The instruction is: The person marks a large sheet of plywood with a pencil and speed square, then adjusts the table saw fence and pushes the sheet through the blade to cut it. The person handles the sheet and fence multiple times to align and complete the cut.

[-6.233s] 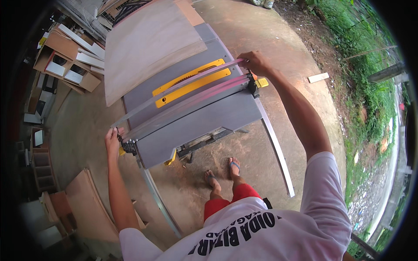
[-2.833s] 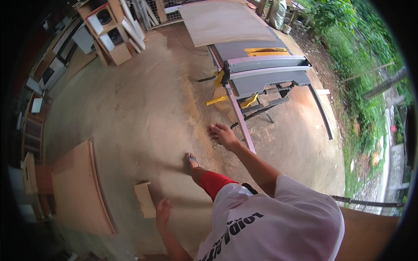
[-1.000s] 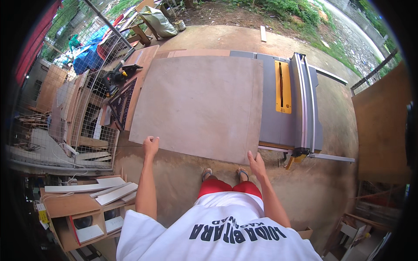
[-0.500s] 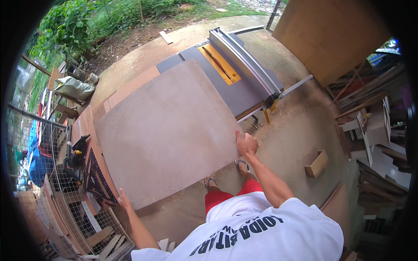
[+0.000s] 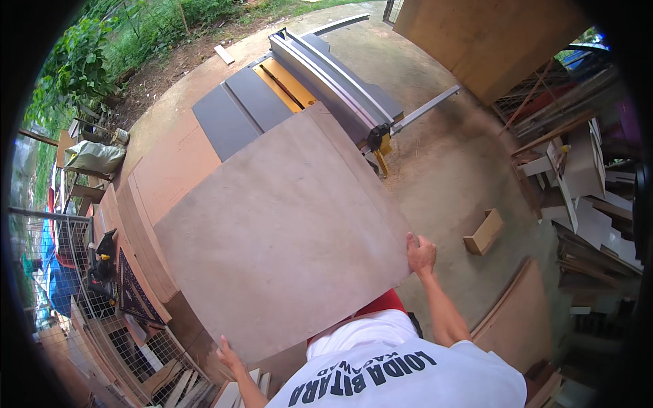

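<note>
A large square greyish-brown plywood sheet [image 5: 282, 234] spans the space in front of my body. My right hand [image 5: 422, 253] grips its right near edge, with the thumb on top and the fingers curled under the edge. At the near left corner, my left hand [image 5: 230, 355] holds the edge, its thumb up and most fingers hidden beneath. Ahead, the sheet's far corner covers the near end of the yellow insert [image 5: 282, 83] of a table saw [image 5: 238, 112]. The saw's long rip fence [image 5: 340, 81] stands just right of that corner.
Brown boards [image 5: 180, 166] extend left of the saw. A black triangular square [image 5: 136, 285] and a power tool [image 5: 102, 268] lie at the left beside wire mesh [image 5: 64, 272]. A small wooden box [image 5: 483, 232] sits on the concrete at right, near stacked scrap wood [image 5: 592, 251].
The sheet has come back toward my body, showing more of the saw's left table and hiding my feet. Both hands moved with it, still holding its edges. My view has shifted to the right.
</note>
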The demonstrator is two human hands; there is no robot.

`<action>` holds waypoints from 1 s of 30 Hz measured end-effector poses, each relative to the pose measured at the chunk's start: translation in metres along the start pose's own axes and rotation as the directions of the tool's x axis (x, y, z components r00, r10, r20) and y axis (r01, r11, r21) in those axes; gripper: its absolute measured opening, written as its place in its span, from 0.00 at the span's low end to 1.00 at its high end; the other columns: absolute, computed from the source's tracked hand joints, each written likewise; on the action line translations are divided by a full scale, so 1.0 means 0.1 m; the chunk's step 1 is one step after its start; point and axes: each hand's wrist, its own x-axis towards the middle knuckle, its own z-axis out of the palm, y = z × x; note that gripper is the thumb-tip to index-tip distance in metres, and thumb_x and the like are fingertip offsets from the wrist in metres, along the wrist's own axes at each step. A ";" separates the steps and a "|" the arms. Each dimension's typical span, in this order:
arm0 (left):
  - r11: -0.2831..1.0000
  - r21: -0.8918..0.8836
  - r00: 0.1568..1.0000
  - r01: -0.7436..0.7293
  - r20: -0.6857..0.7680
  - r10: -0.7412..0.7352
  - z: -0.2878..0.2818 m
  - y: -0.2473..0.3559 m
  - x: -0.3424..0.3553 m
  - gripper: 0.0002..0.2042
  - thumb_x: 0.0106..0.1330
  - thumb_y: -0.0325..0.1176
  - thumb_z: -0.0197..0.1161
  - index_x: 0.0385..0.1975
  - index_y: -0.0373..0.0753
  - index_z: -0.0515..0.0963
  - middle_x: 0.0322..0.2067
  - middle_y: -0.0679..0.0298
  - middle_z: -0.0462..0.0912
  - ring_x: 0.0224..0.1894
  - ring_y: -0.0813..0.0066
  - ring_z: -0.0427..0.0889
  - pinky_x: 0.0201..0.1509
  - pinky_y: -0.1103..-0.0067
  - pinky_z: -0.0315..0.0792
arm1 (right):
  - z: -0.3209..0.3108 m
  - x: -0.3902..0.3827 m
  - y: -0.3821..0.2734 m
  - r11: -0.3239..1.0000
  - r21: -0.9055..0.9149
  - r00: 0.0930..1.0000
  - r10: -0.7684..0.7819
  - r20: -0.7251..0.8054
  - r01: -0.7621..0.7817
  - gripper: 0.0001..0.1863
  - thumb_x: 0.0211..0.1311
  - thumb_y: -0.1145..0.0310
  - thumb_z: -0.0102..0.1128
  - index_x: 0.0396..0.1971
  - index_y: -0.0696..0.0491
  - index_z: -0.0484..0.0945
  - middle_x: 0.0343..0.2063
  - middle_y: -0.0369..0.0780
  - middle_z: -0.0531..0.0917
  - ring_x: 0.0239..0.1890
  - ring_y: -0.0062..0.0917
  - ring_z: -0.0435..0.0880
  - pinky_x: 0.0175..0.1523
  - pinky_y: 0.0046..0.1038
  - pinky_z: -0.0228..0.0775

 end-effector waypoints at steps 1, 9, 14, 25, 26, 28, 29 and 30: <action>0.998 -0.034 0.997 0.047 0.067 -0.045 0.10 0.14 -0.19 0.34 0.69 0.52 0.67 0.57 0.22 0.75 0.51 0.49 0.83 0.50 0.60 0.82 0.57 0.67 0.75 | -0.07 0.12 0.09 1.000 0.010 1.000 0.004 0.003 -0.004 0.36 0.68 0.35 0.56 0.29 0.61 0.82 0.26 0.58 0.83 0.34 0.58 0.83 0.39 0.49 0.73; 0.980 0.139 0.976 0.141 0.149 -0.162 0.34 0.18 -0.71 0.46 0.69 0.55 0.67 0.70 0.19 0.57 0.68 0.42 0.68 0.70 0.54 0.69 0.74 0.66 0.61 | -0.18 0.95 0.16 1.000 -0.011 0.988 0.026 0.154 -0.024 0.37 0.68 0.34 0.53 0.40 0.60 0.84 0.34 0.57 0.85 0.41 0.57 0.84 0.46 0.49 0.73; 0.969 0.204 0.983 0.140 0.088 -0.161 0.27 -0.02 -0.56 0.49 0.68 0.56 0.67 0.72 0.18 0.54 0.71 0.39 0.63 0.74 0.52 0.64 0.76 0.67 0.58 | -0.20 1.05 0.13 0.998 -0.037 0.965 0.066 0.256 -0.059 0.39 0.68 0.32 0.51 0.48 0.58 0.84 0.44 0.59 0.85 0.52 0.57 0.82 0.55 0.51 0.72; 0.972 0.217 0.952 0.094 0.267 -0.152 0.44 0.51 -0.56 0.45 0.67 0.61 0.65 0.67 0.21 0.66 0.65 0.45 0.74 0.65 0.58 0.74 0.71 0.68 0.64 | -0.34 1.21 0.37 0.995 0.073 0.826 0.020 0.564 -0.074 0.36 0.74 0.37 0.48 0.49 0.61 0.83 0.45 0.50 0.88 0.48 0.44 0.85 0.55 0.41 0.73; 0.944 0.304 0.942 0.129 0.259 -0.213 0.49 0.57 -0.53 0.45 0.67 0.62 0.65 0.66 0.21 0.68 0.63 0.47 0.76 0.63 0.59 0.75 0.70 0.68 0.65 | -0.33 1.34 0.46 0.980 0.090 0.771 0.080 0.632 -0.175 0.34 0.74 0.39 0.49 0.51 0.59 0.82 0.47 0.47 0.87 0.48 0.40 0.84 0.55 0.39 0.73; 0.956 0.287 0.942 0.057 0.301 -0.146 0.44 0.50 -0.56 0.44 0.67 0.62 0.65 0.65 0.22 0.70 0.61 0.48 0.78 0.62 0.59 0.76 0.69 0.68 0.66 | -0.29 1.71 0.62 0.916 0.094 0.620 0.186 0.762 -0.390 0.30 0.76 0.42 0.51 0.54 0.56 0.81 0.52 0.41 0.85 0.50 0.30 0.82 0.55 0.37 0.73; 0.963 0.271 0.943 0.018 0.315 -0.107 0.43 0.49 -0.56 0.44 0.67 0.63 0.66 0.64 0.23 0.71 0.60 0.49 0.79 0.61 0.59 0.77 0.68 0.68 0.67 | -0.26 1.91 0.58 0.905 0.165 0.615 0.125 0.778 -0.392 0.28 0.76 0.45 0.51 0.58 0.54 0.79 0.55 0.40 0.84 0.51 0.29 0.82 0.55 0.36 0.74; 0.955 0.295 0.937 0.034 0.324 -0.134 0.42 0.50 -0.57 0.44 0.67 0.63 0.66 0.65 0.23 0.71 0.61 0.49 0.78 0.62 0.59 0.77 0.68 0.68 0.66 | -0.22 2.13 0.47 0.890 0.235 0.608 0.059 0.792 -0.391 0.27 0.77 0.47 0.52 0.62 0.53 0.76 0.57 0.39 0.82 0.52 0.28 0.81 0.56 0.35 0.74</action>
